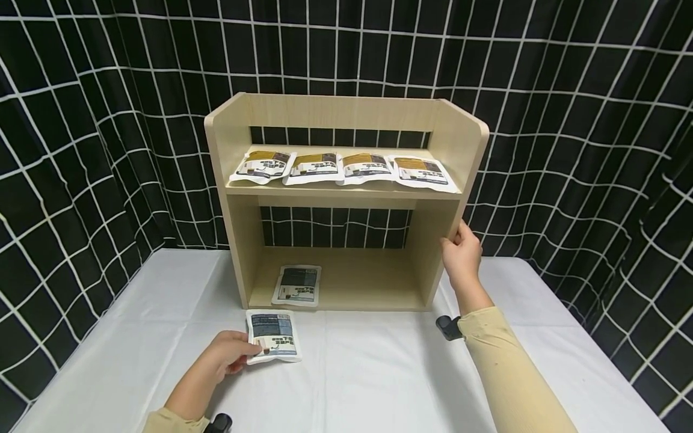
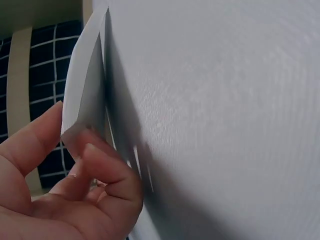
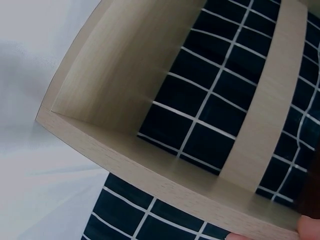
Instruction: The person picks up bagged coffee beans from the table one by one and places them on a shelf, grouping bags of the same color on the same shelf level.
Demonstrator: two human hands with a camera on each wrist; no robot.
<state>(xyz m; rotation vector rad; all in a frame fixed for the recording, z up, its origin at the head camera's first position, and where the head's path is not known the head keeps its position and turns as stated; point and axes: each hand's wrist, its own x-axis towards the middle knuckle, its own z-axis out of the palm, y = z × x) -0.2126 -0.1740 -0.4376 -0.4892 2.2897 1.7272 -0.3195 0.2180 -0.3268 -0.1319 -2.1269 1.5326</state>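
My left hand (image 1: 226,352) pinches a white packet with a blue-grey label (image 1: 273,337) by its left edge, thumb on top and fingers beneath. In the left wrist view the packet (image 2: 82,80) shows edge-on, tilted close over the white cloth. A similar packet (image 1: 297,285) lies on the lower shelf, left of its middle, just behind the held one. My right hand (image 1: 463,252) grips the front edge of the right side panel of a light wooden shelf unit (image 1: 346,111). Only its fingertips (image 3: 309,227) show in the right wrist view, on that panel (image 3: 165,185).
On the upper shelf several white packets with brown and yellow labels (image 1: 313,167) lie in a row. The unit stands on a table with a white cloth (image 1: 368,373). Black curtains with a white grid (image 1: 568,120) hang behind and at both sides.
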